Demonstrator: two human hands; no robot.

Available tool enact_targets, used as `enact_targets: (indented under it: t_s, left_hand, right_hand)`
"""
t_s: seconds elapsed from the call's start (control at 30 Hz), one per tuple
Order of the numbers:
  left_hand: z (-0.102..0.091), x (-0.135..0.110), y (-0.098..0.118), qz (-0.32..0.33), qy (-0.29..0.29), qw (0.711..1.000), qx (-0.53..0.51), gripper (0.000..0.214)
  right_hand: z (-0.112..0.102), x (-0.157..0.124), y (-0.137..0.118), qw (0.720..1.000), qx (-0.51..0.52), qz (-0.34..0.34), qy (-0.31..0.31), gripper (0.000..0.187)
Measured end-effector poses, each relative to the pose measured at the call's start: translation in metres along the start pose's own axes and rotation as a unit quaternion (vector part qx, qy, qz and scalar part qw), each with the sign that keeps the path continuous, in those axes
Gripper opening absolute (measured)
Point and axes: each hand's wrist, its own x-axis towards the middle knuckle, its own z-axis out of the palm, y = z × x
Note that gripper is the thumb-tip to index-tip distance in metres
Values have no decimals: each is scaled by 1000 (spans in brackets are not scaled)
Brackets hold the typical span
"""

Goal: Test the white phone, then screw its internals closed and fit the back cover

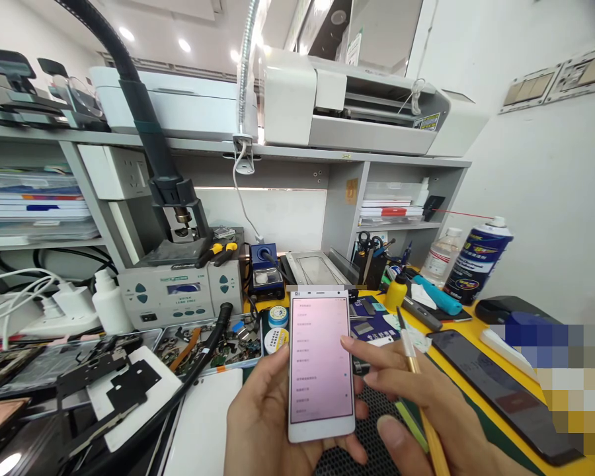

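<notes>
A white smartphone (321, 370) stands upright in my left hand (265, 403), whose thumb lies along its left edge and whose fingertips come round its right side. Its lit pinkish screen shows a list of text lines too small to read. My right hand (426, 396) holds a slim brush (430, 423) with a wooden handle and a dark tip pointing up and away. The right index fingertip is at the right edge of the phone's screen; I cannot tell whether it touches. A black perforated mat (379, 430) lies under both hands.
A dark phone (506, 396) lies on the right, near a spray can (478, 258) and a yellow bottle (395, 293). On the left are a parts tray (218, 340), a rework station (178, 294) and a black hose (198, 370). Shelves (347, 218) stand behind.
</notes>
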Motion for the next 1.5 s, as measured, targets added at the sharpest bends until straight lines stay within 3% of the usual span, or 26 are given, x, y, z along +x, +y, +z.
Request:
enact_targets:
  t_s: [0.13,0.23,0.4,0.57,0.77,0.93,1.1,1.33,1.5]
  left_hand:
    - [-1,0,0,4,3,1000,11,58]
    - [-2,0,-1,6,-2,1000,24,57]
    - [-2,1,-1,2,-2,1000,6,61]
    - [-2,1,0,-5,2,1000,-12,61]
    - [-3,0,-1,-3,-1,1000,-14,62]
    - [-3,0,-1,0,4,1000,-10,62]
    - [-3,0,-1,2,2,1000,-4,60]
    - [-4,0,-1,5,-9,1000,13,56]
    - [-4,-1,-1,7,-6,1000,17,53]
  right_hand:
    - [1,0,6,998,9,-60,16,24]
    - [0,-1,7,1000,-4,-16,16,22]
    - [-2,-2,4,999,16,-43,28,21]
    - [-6,1,-1,1000,5,-15,-24,25]
    - [-9,-2,-4,1000,18,10,5,22]
    - [-7,-2,-5,1000,28,6,6,22]
    - [-6,0,-4,999,11,-16,-31,25]
    - [-9,0,0,999,-3,-35,-17,24]
    - [-8,-1,-3,1000,-6,-13,-19,30]
